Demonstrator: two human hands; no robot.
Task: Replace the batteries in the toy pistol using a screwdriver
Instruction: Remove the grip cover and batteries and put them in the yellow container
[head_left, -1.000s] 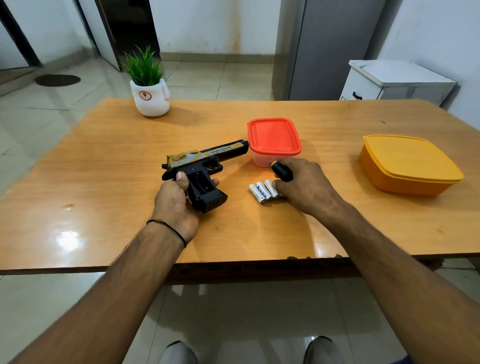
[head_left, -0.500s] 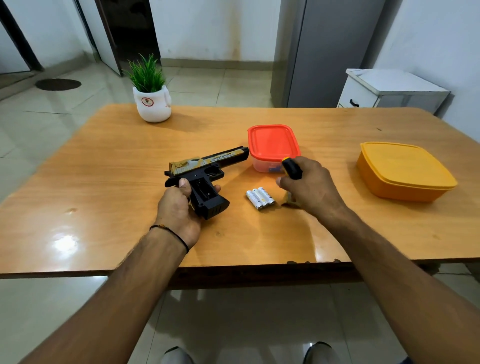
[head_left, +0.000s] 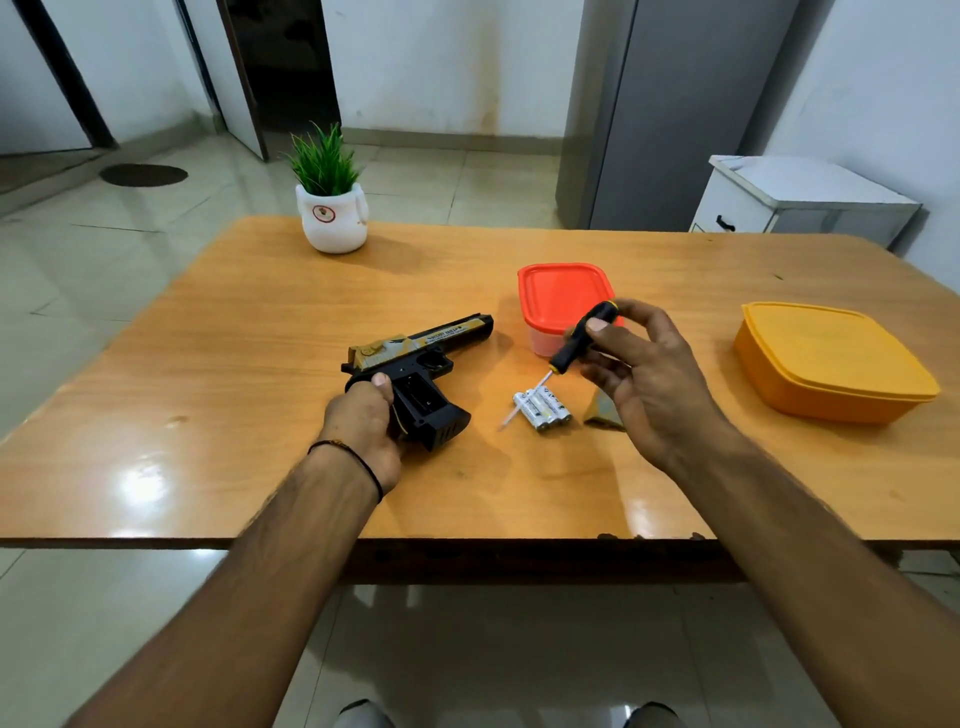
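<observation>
Altogether three batteries (head_left: 543, 409), one pistol (head_left: 421, 347), screwdriver (head_left: 581, 342)

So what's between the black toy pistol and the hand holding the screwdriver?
Three white batteries on the wooden table, with the black screwdriver's shaft over them: head view.

Table (head_left: 218, 364) glossy wood; pistol (head_left: 415, 358) matt black plastic; boxes (head_left: 563, 291) (head_left: 831, 358) smooth plastic; pot (head_left: 332, 223) glazed white; floor (head_left: 104, 270) glossy tile.

Left grip (head_left: 363, 423) curled tight; right grip (head_left: 647, 382) aloft in a pinch.
</observation>
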